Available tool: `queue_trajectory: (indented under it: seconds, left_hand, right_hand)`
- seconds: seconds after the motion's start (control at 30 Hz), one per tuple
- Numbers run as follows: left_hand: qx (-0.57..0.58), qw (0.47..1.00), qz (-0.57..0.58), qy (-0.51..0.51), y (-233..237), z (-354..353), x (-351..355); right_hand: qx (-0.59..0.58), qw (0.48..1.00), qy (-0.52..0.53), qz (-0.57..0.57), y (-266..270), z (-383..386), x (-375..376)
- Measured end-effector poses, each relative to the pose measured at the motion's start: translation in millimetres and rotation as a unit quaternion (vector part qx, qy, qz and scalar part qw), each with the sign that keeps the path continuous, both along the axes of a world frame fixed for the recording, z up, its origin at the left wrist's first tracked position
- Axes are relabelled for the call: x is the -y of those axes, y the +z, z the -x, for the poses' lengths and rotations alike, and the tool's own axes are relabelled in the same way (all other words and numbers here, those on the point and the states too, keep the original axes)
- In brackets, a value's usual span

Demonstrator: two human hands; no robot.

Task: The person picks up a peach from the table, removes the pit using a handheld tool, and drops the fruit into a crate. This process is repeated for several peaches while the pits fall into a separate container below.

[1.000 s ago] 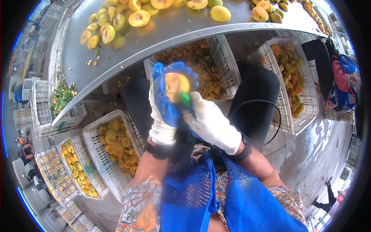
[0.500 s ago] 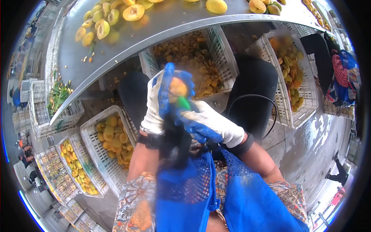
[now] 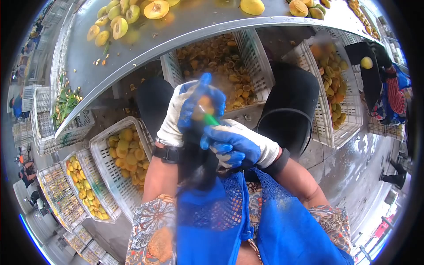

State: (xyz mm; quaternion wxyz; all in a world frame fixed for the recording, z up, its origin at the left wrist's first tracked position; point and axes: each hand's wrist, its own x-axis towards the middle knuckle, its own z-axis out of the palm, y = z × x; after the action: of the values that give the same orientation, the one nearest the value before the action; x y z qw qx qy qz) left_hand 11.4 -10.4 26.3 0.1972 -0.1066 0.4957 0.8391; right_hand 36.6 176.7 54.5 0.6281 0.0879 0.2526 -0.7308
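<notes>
My left hand [image 3: 185, 108], in a white glove with a blue coated palm, is closed round a yellow peach [image 3: 206, 104] above the gap between my knees. My right hand [image 3: 240, 141] wears a matching glove and grips a tool with a green handle [image 3: 211, 119]. The short metal tip of this tool meets the near face of the peach, though the fruit's cut side is blurred. Both hands are close together, left above right. Below and beyond them stands a white crate [image 3: 259, 66] with brownish-yellow scraps in it.
A metal table [image 3: 145, 37] curves across the front, with peach halves [image 3: 120, 27] and leaves [image 3: 67, 106] on it. Crates of yellow fruit stand at my left [image 3: 104, 152] and right [image 3: 324, 121]. Another person [image 3: 395, 95] sits at the far right.
The tool's metal tip now shows against the peach, and my right fingers have shifted on the handle. At the far right, a yellow fruit has appeared near the other person.
</notes>
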Motion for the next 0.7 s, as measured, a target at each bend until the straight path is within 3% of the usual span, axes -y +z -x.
queue_trajectory:
  seconds: [0.13,0.17,0.2,0.23,0.3,0.33,0.37,0.43,0.47,0.53,0.6,0.7]
  left_hand:
    - [-0.012,1.000,0.006,-0.008,-2.8,5.7,-3.1]
    - [-0.030,0.998,0.052,-0.023,-5.3,7.2,-2.4]
    - [0.051,0.998,0.004,0.025,-5.7,10.0,-6.1]
    - [0.053,0.993,-0.041,0.100,0.0,11.6,-14.6]
    - [0.075,0.975,-0.096,0.185,4.6,10.8,-18.7]
    - [0.048,0.980,-0.093,0.169,1.2,4.6,-15.4]
    - [0.024,0.983,-0.089,0.159,-2.6,1.4,-12.1]
    - [-0.084,0.984,0.151,0.040,6.7,-2.7,-5.9]
    - [-0.125,0.971,0.201,-0.007,6.0,1.3,-4.5]
    - [-0.083,0.976,0.194,-0.046,11.5,7.1,-5.2]
    - [-0.050,0.982,0.168,-0.069,28.0,10.5,-10.3]
    - [-0.108,0.981,0.154,-0.050,33.4,18.4,-14.9]
  right_hand:
    - [0.094,0.994,-0.023,0.060,-2.3,1.8,0.0]
    - [0.133,0.985,-0.049,0.101,-11.4,-1.9,1.2]
    - [0.185,0.978,-0.027,0.087,-12.6,1.9,4.0]
    - [0.130,0.989,-0.042,0.061,-8.0,1.5,5.3]
    - [0.160,0.978,-0.041,0.124,-22.3,2.9,10.5]
    - [0.061,0.992,-0.049,0.094,3.4,2.6,5.8]
    - [0.081,0.987,-0.043,0.131,-28.3,-4.0,13.4]
    - [-0.037,0.999,-0.007,0.024,-30.7,-13.3,12.9]
    - [-0.046,0.999,-0.011,0.019,-22.1,-9.6,9.2]
    - [-0.058,0.998,-0.018,0.007,-5.1,-1.7,0.5]
    - [0.020,0.998,-0.058,0.016,-12.6,-3.9,-2.4]
    - [0.059,0.992,-0.104,0.048,-37.6,-5.6,3.2]
